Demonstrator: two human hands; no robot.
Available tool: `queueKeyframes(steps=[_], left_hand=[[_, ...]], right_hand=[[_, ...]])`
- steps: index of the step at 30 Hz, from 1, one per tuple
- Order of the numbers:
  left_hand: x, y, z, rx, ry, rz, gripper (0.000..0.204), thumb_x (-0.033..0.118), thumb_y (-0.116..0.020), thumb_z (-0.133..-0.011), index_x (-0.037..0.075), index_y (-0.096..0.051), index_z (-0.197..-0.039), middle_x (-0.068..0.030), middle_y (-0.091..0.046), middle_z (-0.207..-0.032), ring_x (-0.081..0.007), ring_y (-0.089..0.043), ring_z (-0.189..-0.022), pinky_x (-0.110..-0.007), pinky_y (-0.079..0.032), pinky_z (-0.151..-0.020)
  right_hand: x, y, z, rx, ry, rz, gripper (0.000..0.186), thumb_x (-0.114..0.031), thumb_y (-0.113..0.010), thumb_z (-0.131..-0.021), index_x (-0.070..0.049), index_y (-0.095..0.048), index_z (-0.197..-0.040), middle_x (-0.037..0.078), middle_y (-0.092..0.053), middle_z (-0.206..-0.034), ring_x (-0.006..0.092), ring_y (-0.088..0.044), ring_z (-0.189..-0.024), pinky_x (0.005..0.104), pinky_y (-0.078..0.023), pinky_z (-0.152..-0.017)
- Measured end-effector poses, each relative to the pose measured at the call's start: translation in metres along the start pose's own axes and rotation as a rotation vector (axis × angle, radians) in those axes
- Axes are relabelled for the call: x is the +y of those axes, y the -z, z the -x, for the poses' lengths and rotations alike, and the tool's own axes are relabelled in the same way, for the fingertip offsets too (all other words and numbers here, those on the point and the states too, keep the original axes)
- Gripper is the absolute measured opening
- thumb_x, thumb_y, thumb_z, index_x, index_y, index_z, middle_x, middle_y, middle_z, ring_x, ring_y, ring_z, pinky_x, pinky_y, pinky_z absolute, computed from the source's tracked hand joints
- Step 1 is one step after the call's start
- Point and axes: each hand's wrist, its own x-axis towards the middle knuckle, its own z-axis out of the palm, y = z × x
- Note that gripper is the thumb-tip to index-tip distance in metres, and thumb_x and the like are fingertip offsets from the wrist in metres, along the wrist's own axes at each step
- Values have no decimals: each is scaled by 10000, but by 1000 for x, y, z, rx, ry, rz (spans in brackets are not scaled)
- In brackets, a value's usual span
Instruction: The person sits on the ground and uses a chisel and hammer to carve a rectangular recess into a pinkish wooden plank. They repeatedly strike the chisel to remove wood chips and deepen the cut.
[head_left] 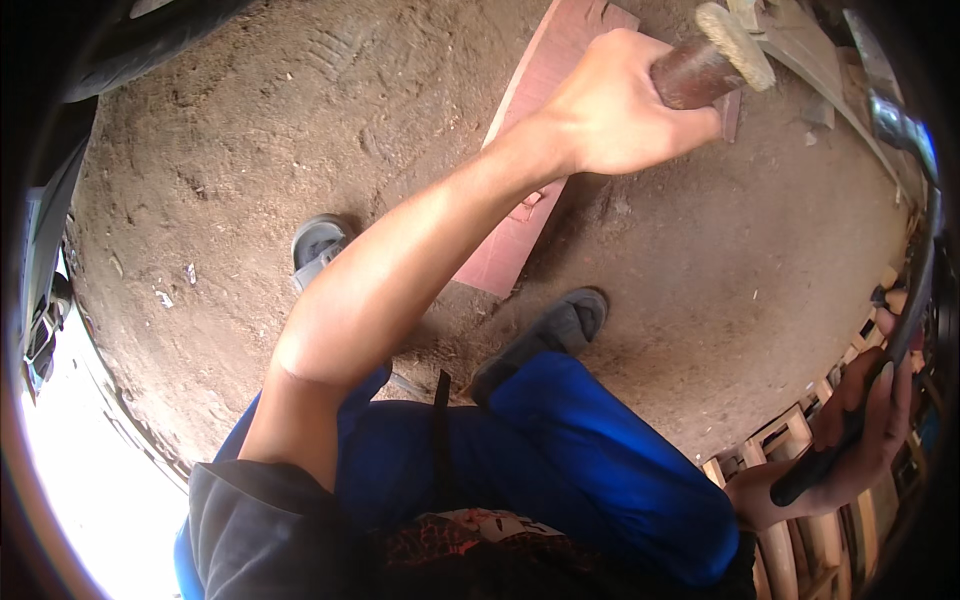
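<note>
My left hand point(620, 110) is wrapped around a dark brown cylindrical handle point(690, 80) with a frayed, pale tan top, above a pinkish wooden board point(500, 250) lying on the ground. The board has a torn spot beside my forearm; what lies at the lower end of the handle is hidden by my hand. At the lower right, my right hand point(850, 440) is closed on a long black tool point(910, 310), which runs up along the distorted right rim toward a shiny part point(900, 135).
Dirt ground point(200, 180) surrounds my sandalled feet point(550, 330). A pale angled piece point(830, 90) is at the upper right. Wooden slatted pieces point(785, 435) are piled at the lower right. A dark tyre-like object point(130, 45) is at the upper left, near bright light along the left side.
</note>
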Motion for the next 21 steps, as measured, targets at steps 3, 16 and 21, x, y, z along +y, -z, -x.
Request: queueKeyframes(steps=[3,16,21], left_hand=[[-7,0,4,15,-18,27,293,237,-710,-749,-43,-628,-773,-107,-603,-641,-159,-585,-646,-352,-500,-648],[-1,-5,8,-87,6,-3,271,195,-698,-787,-43,-661,-910,-87,-651,-712,-124,-608,-695,-327,-515,-673],[6,-7,8,-171,58,-77,291,188,-695,-795,-56,-674,-954,-83,-668,-734,-123,-620,-706,-328,-526,-687]], right_hand=[[-8,-1,-1,-68,-245,-167,483,-264,-372,-1064,84,-449,-1391,44,-512,-706,21,-373,-403,165,-285,-346],[-28,15,-5,134,32,-143,537,-279,-408,-1056,84,-343,-1447,0,-446,-659,52,-390,-395,189,-307,-312],[-47,-39,8,174,-184,-166,471,-259,-429,-1045,67,-502,-1376,-65,-412,-671,0,-294,-410,168,-204,-370]])
